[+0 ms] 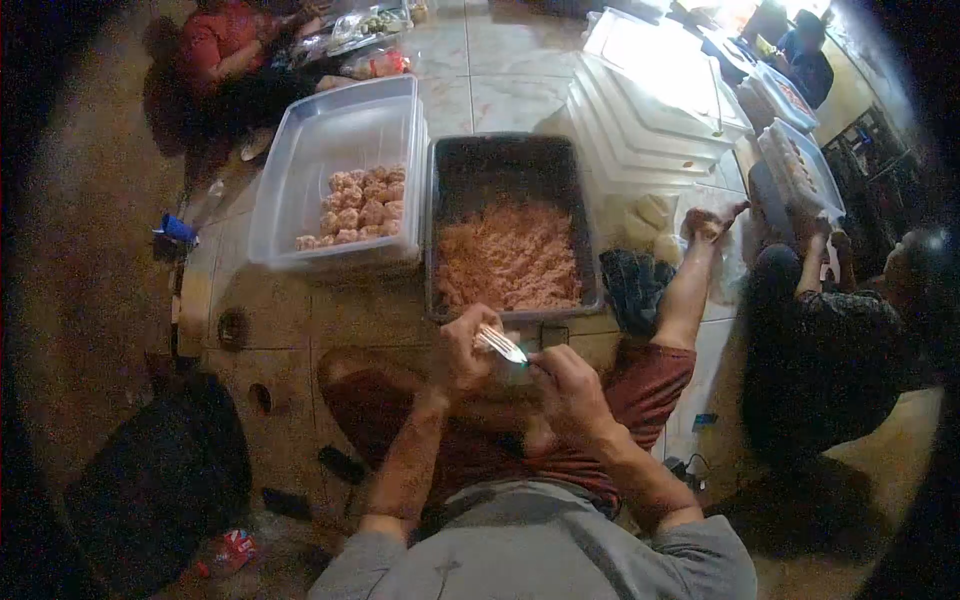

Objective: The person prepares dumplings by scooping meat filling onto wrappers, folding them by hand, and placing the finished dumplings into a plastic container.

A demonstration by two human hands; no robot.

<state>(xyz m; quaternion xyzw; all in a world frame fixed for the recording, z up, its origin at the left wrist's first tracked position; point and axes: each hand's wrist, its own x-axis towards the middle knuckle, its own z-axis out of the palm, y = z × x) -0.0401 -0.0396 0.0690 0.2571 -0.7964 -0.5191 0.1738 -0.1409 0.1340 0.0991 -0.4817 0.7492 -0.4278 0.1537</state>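
Note:
My right hand [568, 385] is closed on the handle of a fork [506, 346], whose bright tines point toward my left hand [463, 352]. The left hand's fingers are curled close to the tines; what lies in them, if anything, is hidden. Just beyond both hands, a dark rectangular tub [433, 215] holds a broad layer of pinkish-orange minced mixture [515, 255]. To its left, in a translucent white tray [290, 170], several rough balls [365, 205] of similar mixture are grouped toward the right and near side.
Stacked white trays or lids [640, 120] stand at the back right. A person [830, 340] sits at the right beside a filled tray [800, 170]; another person in red [215, 50] sits at the upper left. A blue object [178, 228] lies on the tiled floor.

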